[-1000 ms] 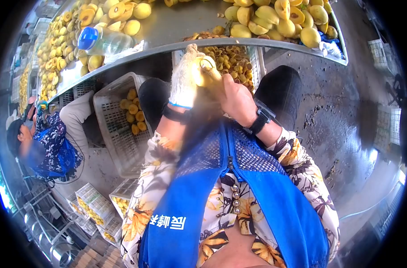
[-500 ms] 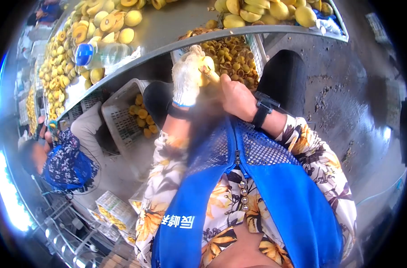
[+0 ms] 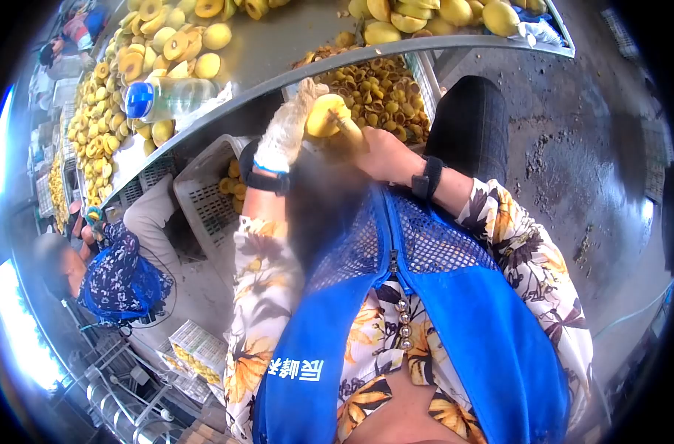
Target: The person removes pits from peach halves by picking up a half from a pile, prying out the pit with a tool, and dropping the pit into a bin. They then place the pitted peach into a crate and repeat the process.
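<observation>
Between the two hands, near a crate (image 3: 426,80) of cut pieces (image 3: 385,96), is a yellow fruit (image 3: 325,116). The bare right hand (image 3: 389,155) is curled around a blurred, stick-like thing (image 3: 349,132) that meets the fruit's right side. The gloved left hand (image 3: 284,132) is at the fruit's left edge; whether its fingers grip, I cannot tell. Beyond, a metal table (image 3: 285,38) bears fruit heaps (image 3: 99,137) and a blue-capped bottle (image 3: 178,98). To the left sits another person (image 3: 122,275).

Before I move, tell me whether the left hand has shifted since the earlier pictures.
Yes. Judged against the bottle, the left hand has shifted toward it, leftward in the view.
</observation>
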### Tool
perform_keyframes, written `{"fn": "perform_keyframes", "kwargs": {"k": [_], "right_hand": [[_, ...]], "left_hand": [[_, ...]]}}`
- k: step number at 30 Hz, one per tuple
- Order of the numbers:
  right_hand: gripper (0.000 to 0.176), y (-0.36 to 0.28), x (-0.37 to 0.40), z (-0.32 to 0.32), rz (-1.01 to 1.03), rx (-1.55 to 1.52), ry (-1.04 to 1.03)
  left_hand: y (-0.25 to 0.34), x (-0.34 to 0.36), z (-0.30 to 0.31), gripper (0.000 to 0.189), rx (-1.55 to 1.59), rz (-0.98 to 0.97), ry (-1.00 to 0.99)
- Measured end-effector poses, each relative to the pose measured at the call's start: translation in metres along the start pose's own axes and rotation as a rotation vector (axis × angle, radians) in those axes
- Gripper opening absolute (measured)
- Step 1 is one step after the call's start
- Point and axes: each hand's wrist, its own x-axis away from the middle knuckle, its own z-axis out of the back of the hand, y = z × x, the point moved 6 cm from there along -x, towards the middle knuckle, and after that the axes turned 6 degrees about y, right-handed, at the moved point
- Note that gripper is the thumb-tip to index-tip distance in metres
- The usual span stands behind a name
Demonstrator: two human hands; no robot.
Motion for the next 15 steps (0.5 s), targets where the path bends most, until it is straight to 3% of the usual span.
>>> {"fn": "perform_keyframes", "kwargs": {"k": [1, 3, 7, 8, 12, 15], "right_hand": [[0.026, -0.005, 0.004, 0.005, -0.093, -0.04, -0.008], [0.026, -0.012, 0.007, 0.006, -0.084, -0.066, -0.018], [0.024, -0.017, 0.008, 0.006, -0.1, -0.108, -0.036], [0.021, -0.013, 0.007, 0.004, -0.118, -0.114, -0.04], [0.016, -0.009, 0.006, -0.001, -0.16, -0.15, -0.1], [0.015, -0.019, 0.016, -0.002, -0.283, -0.247, -0.138]], "left_hand": [[0.001, 0.001, -0.004, 0.048, -0.001, -0.064, -0.001], [-0.001, 0.008, -0.015, 0.047, -0.003, -0.186, 0.009], [-0.028, -0.007, -0.02, 0.03, 0.411, 0.079, 0.076], [-0.035, -0.007, -0.028, 0.027, 0.626, 0.188, -0.003], [-0.033, -0.003, -0.032, 0.024, 0.626, 0.049, 0.238], [-0.019, 0.0, -0.035, 0.024, 0.336, -0.073, 0.327]]}}
